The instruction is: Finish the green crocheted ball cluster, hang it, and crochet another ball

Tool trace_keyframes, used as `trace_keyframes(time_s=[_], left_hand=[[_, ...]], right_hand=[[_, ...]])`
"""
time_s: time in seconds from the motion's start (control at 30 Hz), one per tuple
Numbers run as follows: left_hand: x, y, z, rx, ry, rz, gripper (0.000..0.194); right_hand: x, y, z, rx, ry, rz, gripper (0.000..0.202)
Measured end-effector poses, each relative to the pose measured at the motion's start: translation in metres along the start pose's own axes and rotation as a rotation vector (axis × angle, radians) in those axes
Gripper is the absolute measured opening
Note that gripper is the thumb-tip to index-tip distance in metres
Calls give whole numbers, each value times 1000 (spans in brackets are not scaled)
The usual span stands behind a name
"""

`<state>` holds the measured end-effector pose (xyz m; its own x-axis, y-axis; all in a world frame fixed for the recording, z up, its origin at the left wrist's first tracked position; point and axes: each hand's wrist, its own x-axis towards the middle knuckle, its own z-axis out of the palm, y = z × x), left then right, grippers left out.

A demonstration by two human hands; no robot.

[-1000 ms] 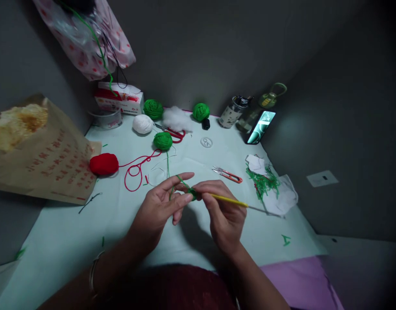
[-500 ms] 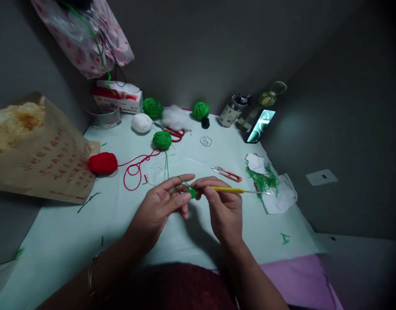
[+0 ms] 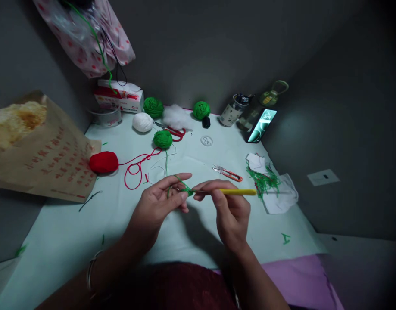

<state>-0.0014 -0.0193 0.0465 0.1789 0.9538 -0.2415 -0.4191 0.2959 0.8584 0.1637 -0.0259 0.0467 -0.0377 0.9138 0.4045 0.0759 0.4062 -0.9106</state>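
A small green crochet piece is pinched between the thumb and fingers of my left hand. Green yarn passes over the raised left index finger and runs back to a green yarn ball. My right hand grips a crochet hook by its yellow handle, holding it nearly level. The hook's metal shaft points left and its tip meets the green piece; the exact tip is too small to make out.
Thread snips lie beyond my right hand. A red yarn ball sits beside a paper bag at left. Red scissors, stuffing and a white yarn ball are behind. Green scraps and a lit phone stand right.
My right hand and the hook have shifted right, away from my left hand, showing more of the metal shaft. My left hand has moved slightly left with the green piece.
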Motion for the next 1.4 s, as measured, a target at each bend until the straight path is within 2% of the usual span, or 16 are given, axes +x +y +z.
trace_keyframes(time_s=[0.17,0.23,0.3,0.4,0.5,0.57,0.67,0.77,0.83,0.9,0.97,1.07,1.2,1.4], left_hand=[[-3,-3,4,73,84,101,37],[-4,-4,5,28,65,67,46],[-3,-5,4,-90,-20,-43,50],[1,-3,1,-273,-111,-186,43],[4,2,-2,-292,-89,-156,38],[3,3,-1,-228,-94,-117,42],[1,0,1,-119,-88,-68,46],[0,-3,3,-106,-52,-43,50],[2,-5,3,-167,-81,-102,51],[4,-4,1,-250,-127,-193,46],[7,-2,-1,-316,-131,-231,37],[7,0,-2,-317,-87,-165,31],[4,-2,1,-198,-97,-89,34],[2,-4,-1,-166,-94,-78,34]], right_hand=[[-9,2,7,-475,-74,-418,30],[-12,6,10,-651,-65,-516,35],[-13,8,12,-713,-31,-525,39],[-11,6,10,-460,42,-364,35],[-4,3,8,-53,117,-131,27],[0,3,9,81,105,-39,23],[1,4,12,36,56,-28,22],[-4,5,12,-208,41,-159,26],[-6,4,10,-391,4,-284,30],[-4,4,7,-423,-3,-314,31],[-1,4,3,-249,63,-207,27],[4,5,3,87,108,-4,23],[4,9,8,149,26,94,17],[6,13,7,403,80,260,17]])
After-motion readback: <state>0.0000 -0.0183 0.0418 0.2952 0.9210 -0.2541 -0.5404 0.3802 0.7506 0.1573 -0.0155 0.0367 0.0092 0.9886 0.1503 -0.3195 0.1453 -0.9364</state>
